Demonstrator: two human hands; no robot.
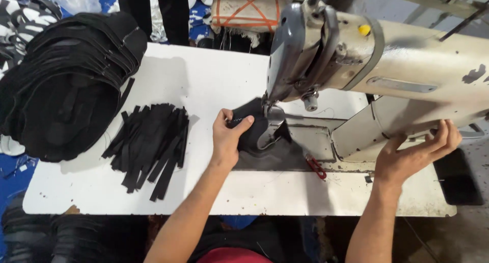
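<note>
My left hand [228,136] pinches a black fabric piece [253,124] that lies under the presser foot [268,121] of a cream industrial sewing machine [407,69]. The thumb lies on top of the fabric, just left of the needle. My right hand [415,153] hangs palm up with fingers spread at the right end of the machine, near its handwheel side, and holds nothing.
A pile of black fabric strips [150,146] lies on the white table [204,79] left of my hand. A tall stack of black cut pieces [66,85] fills the left end. Small red snips [317,167] rest near the front edge.
</note>
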